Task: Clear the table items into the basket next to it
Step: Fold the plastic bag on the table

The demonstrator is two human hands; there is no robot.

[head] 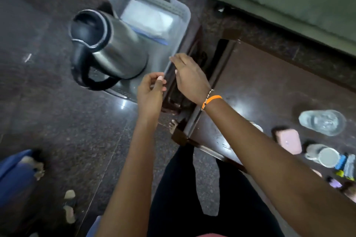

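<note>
Basket (pixel 179 8) at 11 o'clock beside table (pixel 256 82): one steel kettle (pixel 113 48), one white packet (pixel 148 17) inside. Left hand (pixel 152 90) loosely curled, right hand (pixel 189 77) flat, both holding nothing. One glass jar (pixel 322 122), one mug (pixel 325 157) at 3 o'clock.

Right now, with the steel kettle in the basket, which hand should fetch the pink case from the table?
Probably the right hand: its arm crosses the dark wooden table, where the pink rectangular case lies on that side. The left hand is on the grey plastic basket's side.

The kettle (pixel 107 48) stands in the basket (pixel 179 15), which sits left of the table (pixel 260 82).
</note>
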